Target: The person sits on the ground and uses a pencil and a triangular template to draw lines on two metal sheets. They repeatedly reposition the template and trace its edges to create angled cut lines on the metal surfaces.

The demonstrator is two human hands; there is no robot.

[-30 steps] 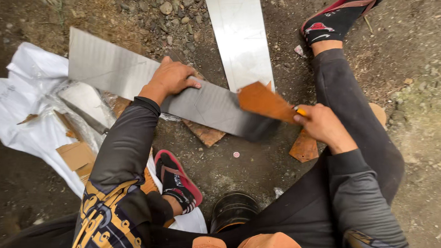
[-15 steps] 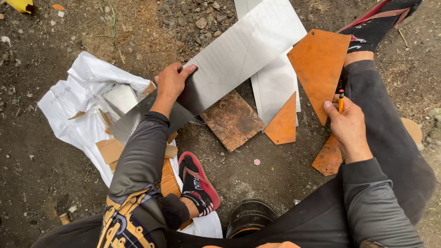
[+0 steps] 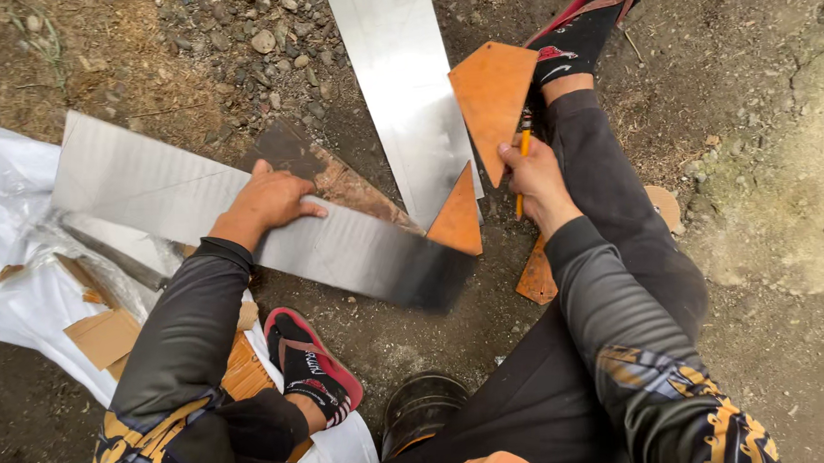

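While the long grey sheet-metal strip [image 3: 245, 220] is pinned flat to the dirt ground [image 3: 145, 58] at centre left by the spread left hand [image 3: 267, 203], an orange pencil [image 3: 522, 157] is gripped in the closed right hand [image 3: 532, 175] beside the rust-orange template plate [image 3: 494, 98], apparently kept ready for marking.

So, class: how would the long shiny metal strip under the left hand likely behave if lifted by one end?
The metal strip looks thin and long, so it would probably flex and sag. Its smooth, reflective face suggests it may slide under the left hand. The cut edges look sharp, so grip with care.
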